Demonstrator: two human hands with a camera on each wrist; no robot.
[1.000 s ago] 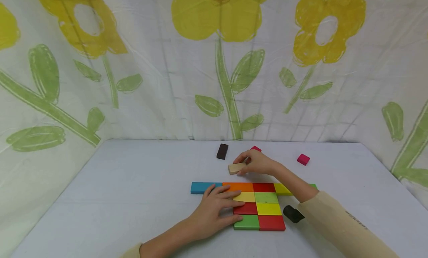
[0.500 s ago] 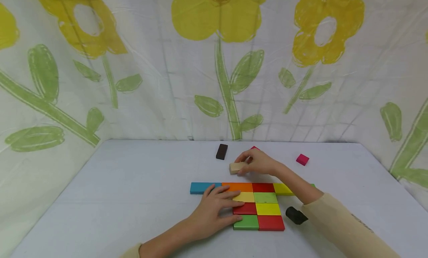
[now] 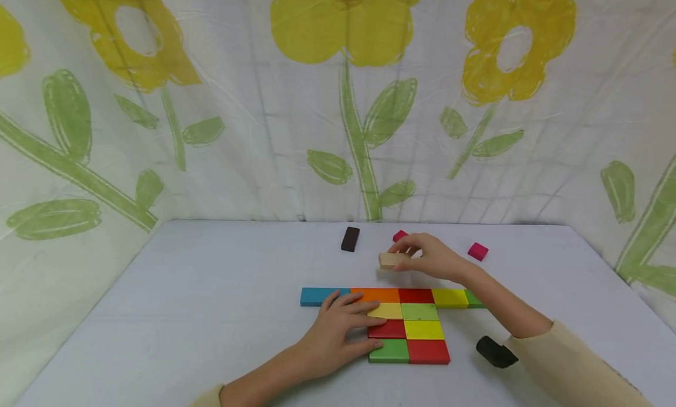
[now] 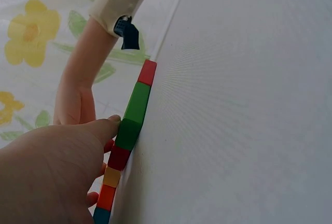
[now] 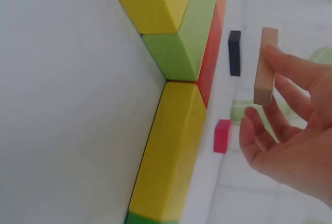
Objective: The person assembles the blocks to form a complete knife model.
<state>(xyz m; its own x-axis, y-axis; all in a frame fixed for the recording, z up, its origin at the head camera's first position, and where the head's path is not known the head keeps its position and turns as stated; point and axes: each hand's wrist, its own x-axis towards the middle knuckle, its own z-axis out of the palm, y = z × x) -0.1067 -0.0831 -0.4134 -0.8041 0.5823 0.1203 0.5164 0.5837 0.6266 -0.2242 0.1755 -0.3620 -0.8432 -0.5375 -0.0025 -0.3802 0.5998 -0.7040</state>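
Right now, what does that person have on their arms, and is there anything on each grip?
The left grip and right grip wear no gloves. The left sleeve and right sleeve are plain cream. The right one has faint dark marks, too blurry to read, and a small black gadget at its end.

There are eleven adjoining blocks (image 3: 425, 330), two pink blocks (image 3: 477, 251), one dark block (image 3: 350, 239) and one tan block (image 3: 389, 261).

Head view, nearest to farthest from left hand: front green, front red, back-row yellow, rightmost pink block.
1. Front green block: touched by left hand
2. Front red block: right of green
3. Back-row yellow block: farther right
4. Rightmost pink block: far right, apart
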